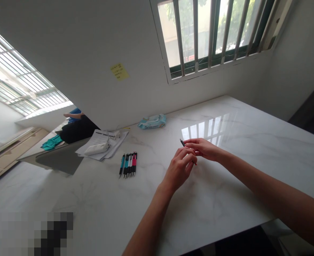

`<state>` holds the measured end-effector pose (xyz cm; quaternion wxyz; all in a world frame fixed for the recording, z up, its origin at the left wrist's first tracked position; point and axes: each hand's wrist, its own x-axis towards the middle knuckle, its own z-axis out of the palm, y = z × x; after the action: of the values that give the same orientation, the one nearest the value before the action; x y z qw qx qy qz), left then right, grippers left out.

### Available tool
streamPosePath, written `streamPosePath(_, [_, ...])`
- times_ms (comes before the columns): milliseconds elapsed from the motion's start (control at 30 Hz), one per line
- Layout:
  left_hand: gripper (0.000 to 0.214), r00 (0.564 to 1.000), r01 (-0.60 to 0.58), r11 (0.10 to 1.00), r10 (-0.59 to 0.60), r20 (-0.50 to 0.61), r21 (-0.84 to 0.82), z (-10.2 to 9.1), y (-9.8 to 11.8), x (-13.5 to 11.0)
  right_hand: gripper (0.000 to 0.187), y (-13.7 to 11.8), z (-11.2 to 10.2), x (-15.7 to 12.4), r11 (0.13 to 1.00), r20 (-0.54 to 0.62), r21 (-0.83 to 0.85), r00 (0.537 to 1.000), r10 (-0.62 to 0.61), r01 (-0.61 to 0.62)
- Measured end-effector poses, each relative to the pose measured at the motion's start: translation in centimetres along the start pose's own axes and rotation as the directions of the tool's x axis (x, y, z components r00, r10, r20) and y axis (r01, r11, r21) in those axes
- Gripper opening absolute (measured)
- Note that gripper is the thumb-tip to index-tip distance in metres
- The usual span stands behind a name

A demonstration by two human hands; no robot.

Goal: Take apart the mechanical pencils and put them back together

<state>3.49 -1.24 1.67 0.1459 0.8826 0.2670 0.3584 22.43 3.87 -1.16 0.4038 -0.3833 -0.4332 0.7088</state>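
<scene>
Both my hands meet above the middle of a white marble table (226, 170). My left hand (179, 169) has its fingers curled around the lower part of a pen (183, 143). My right hand (203, 147) pinches the same pen near its dark tip, which sticks out to the upper left. A red bit of the pen shows below my fingers. To the left, several pens (128, 164) in teal, black and red lie side by side in a row on the table.
A pack of wet wipes (152, 121) lies near the wall. A stack of papers with a white device on top (102, 144) sits at the left. A yellow sticky note (119, 71) is on the wall. A barred window is above the table.
</scene>
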Motion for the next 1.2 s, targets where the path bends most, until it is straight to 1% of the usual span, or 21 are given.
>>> streamPosePath(67, [0.018,1.0,0.013,1.0,-0.013,0.001,-0.001,0.1,0.1,-0.1,0.041,0.1,0.0,0.0,1.0,0.03,-0.001,1.0,0.01,-0.01])
streamPosePath(133, [0.023,1.0,0.016,1.0,-0.016,0.015,-0.016,0.0,0.1,-0.2,0.041,0.0,0.1,0.0,1.0,0.04,-0.018,0.999,0.01,-0.009])
streamPosePath(167, [0.028,0.999,0.017,1.0,-0.016,0.028,-0.026,-0.1,0.1,-0.3,0.04,0.0,0.2,0.0,0.999,0.024,-0.033,1.0,-0.014,0.015])
streamPosePath(233, [0.035,0.999,0.034,0.999,-0.033,0.022,-0.03,-0.4,0.0,-0.3,0.036,-0.1,0.4,-0.1,0.99,-0.05,-0.094,0.993,-0.111,0.106])
streamPosePath(300, [0.037,0.992,0.107,0.994,-0.107,-0.063,-0.002,-0.7,-0.3,-0.3,0.034,-0.3,0.7,-0.2,0.969,-0.096,-0.158,0.974,-0.206,0.189])
streamPosePath(367, [0.034,0.959,0.225,0.974,-0.219,-0.181,0.014,-0.8,-0.8,-0.3,0.035,-0.3,1.2,-0.4,0.961,-0.067,-0.17,0.971,-0.23,0.217])
streamPosePath(400, [0.033,0.936,0.284,0.959,-0.276,-0.217,0.007,-0.8,-1.2,-0.3,0.035,-0.3,1.4,-0.5,0.964,-0.037,-0.154,0.974,-0.223,0.215])
streamPosePath(467, [0.036,0.902,0.374,0.927,-0.37,-0.222,-0.022,-0.7,-1.8,-0.5,0.037,-0.2,1.8,-0.6,0.971,0.023,-0.126,0.979,-0.203,0.205])
streamPosePath(533, [0.03,0.889,0.417,0.908,-0.418,-0.184,-0.047,-0.5,-2.2,-0.6,0.038,-0.1,1.9,-0.5,0.968,0.055,-0.147,0.979,-0.198,0.204])
streamPosePath(567, [0.027,0.889,0.423,0.905,-0.425,-0.168,-0.05,-0.5,-2.3,-0.7,0.039,-0.1,1.8,-0.5,0.958,0.043,-0.187,0.976,-0.213,0.217])
streamPosePath(633, [0.029,0.894,0.419,0.907,-0.419,-0.158,-0.038,-0.4,-2.4,-0.7,0.04,-0.2,1.4,-0.4,0.898,-0.055,-0.355,0.953,-0.298,0.261])
streamPosePath(700, [0.033,0.897,0.413,0.911,-0.408,-0.167,-0.005,-0.4,-2.4,-0.7,0.044,-0.5,0.9,-0.2,0.781,-0.158,-0.566,0.895,-0.416,0.263])
streamPosePath(733, [0.034,0.898,0.413,0.911,-0.405,-0.173,0.01,-0.4,-2.3,-0.6,0.05,-0.6,0.6,-0.2,0.726,-0.178,-0.641,0.873,-0.454,0.247])
streamPosePath(767, [0.032,0.898,0.412,0.911,-0.402,-0.177,0.02,-0.4,-2.2,-0.6,0.056,-0.7,0.5,-0.2,0.69,-0.178,-0.686,0.866,-0.468,0.232])
streamPosePath(833, [0.024,0.899,0.41,0.912,-0.4,-0.177,0.024,-0.5,-2.1,-0.5,0.062,-0.8,0.3,-0.1,0.674,-0.146,-0.702,0.881,-0.45,0.229])
streamPosePath(933, [0.016,0.898,0.414,0.91,-0.403,-0.175,0.026,-0.6,-2.0,-0.5,0.06,-0.8,0.4,-0.1,0.674,-0.087,-0.687,0.891,-0.446,0.27])
streamPosePath(1033, [0.017,0.894,0.426,0.904,-0.415,-0.169,0.032,-0.5,-2.1,-0.5,0.055,-0.8,0.5,-0.2,0.663,-0.069,-0.686,0.88,-0.469,0.3])
streamPosePath(1100, [0.019,0.886,0.441,0.897,-0.435,-0.157,0.005,-0.3,-2.2,-0.5,0.053,-1.0,0.4,-0.2,0.655,-0.07,-0.689,0.872,-0.484,0.309])
streamPosePath(1200, [0.024,0.858,0.492,0.868,-0.497,-0.128,-0.065,-0.1,-2.5,-0.6,0.043,-1.1,0.1,-0.1,0.647,-0.047,-0.685,0.865,-0.5,0.336])
